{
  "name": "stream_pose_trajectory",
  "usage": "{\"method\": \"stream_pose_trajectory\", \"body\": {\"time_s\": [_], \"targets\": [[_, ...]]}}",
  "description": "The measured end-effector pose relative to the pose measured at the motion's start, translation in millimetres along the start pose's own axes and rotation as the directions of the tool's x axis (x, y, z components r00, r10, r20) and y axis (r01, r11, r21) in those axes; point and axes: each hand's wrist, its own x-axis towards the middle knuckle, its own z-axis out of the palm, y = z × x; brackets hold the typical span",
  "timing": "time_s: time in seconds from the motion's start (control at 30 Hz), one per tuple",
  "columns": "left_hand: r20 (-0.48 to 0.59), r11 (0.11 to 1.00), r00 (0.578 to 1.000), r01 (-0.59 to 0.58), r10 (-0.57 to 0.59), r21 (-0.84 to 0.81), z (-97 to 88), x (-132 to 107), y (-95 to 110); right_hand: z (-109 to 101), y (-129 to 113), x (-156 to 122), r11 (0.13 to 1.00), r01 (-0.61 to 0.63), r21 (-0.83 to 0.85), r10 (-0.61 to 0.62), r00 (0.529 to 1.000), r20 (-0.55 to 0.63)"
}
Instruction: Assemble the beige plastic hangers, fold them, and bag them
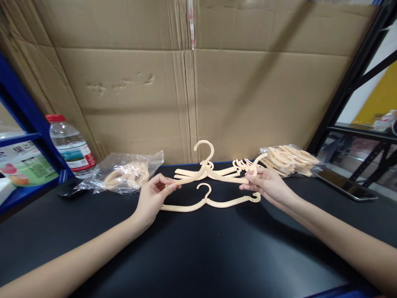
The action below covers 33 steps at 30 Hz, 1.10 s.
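Head view: left fingers (167,184) pinch one end of a hanger (208,171), right fingers (252,179) grip its other end, holding it above the table (198,256) near the far edge. A second hanger (211,202) lies flat beneath. Bags (124,174) and a bottle (72,145) sit toward the far left corner.

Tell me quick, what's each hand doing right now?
Left hand: closed, pinching the left end of the raised hanger.
Right hand: closed, gripping the same hanger's right end, above the lone hanger on the table.
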Motion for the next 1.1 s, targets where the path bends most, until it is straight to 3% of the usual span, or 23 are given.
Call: {"method": "stream_pose_trajectory", "body": {"time_s": [0.17, 0.27, 0.37, 0.43, 0.57, 0.7, 0.77, 0.87, 0.97, 1.1], "targets": [[0.035, 0.993, 0.999, -0.018, 0.014, 0.114, 1.6, -4, 4, 2, -2, 0, 0.999, 0.039, 0.009, -0.038, 0.997, -0.065], [0.11, 0.933, 0.984, -0.168, 0.14, 0.318, -1.4, -5, 7, 2, -1, 1, 0.999, 0.031, 0.038, -0.028, 0.996, -0.083], [0.307, 0.707, 0.905, -0.421, 0.293, 0.567, -6.5, -1, 12, 0, 0, 2, 0.997, 0.016, 0.073, -0.01, 0.997, -0.071], [0.444, 0.548, 0.845, -0.533, 0.299, 0.645, -9.7, 2, 17, -4, -1, 3, 0.997, 0.0, 0.079, 0.002, 0.999, -0.035], [0.605, 0.314, 0.769, -0.638, 0.208, 0.703, -14.8, 8, 35, -20, -7, 11, 0.996, 0.02, 0.086, -0.015, 0.999, -0.051], [0.68, 0.183, 0.732, -0.673, 0.031, 0.716, -17.5, 7, 60, -40, -17, 19, 0.997, -0.004, 0.078, 0.008, 0.999, -0.054], [0.719, 0.162, 0.694, -0.705, -0.045, 0.691, -18.8, 3, 70, -51, -23, 21, 0.999, -0.033, 0.012, 0.032, 0.999, 0.014], [0.763, 0.206, 0.643, -0.739, -0.07, 0.641, -21.0, -3, 79, -67, -31, 21, 0.969, -0.069, -0.235, 0.118, 0.973, 0.2], [0.802, 0.29, 0.591, -0.755, -0.09, 0.589, -21.6, -9, 78, -79, -37, 20, 0.85, 0.004, -0.526, 0.236, 0.891, 0.387], [0.835, 0.303, 0.537, -0.781, -0.121, 0.546, -18.7, -12, 71, -82, -41, 21, 0.639, 0.166, -0.751, 0.347, 0.809, 0.474]]}}
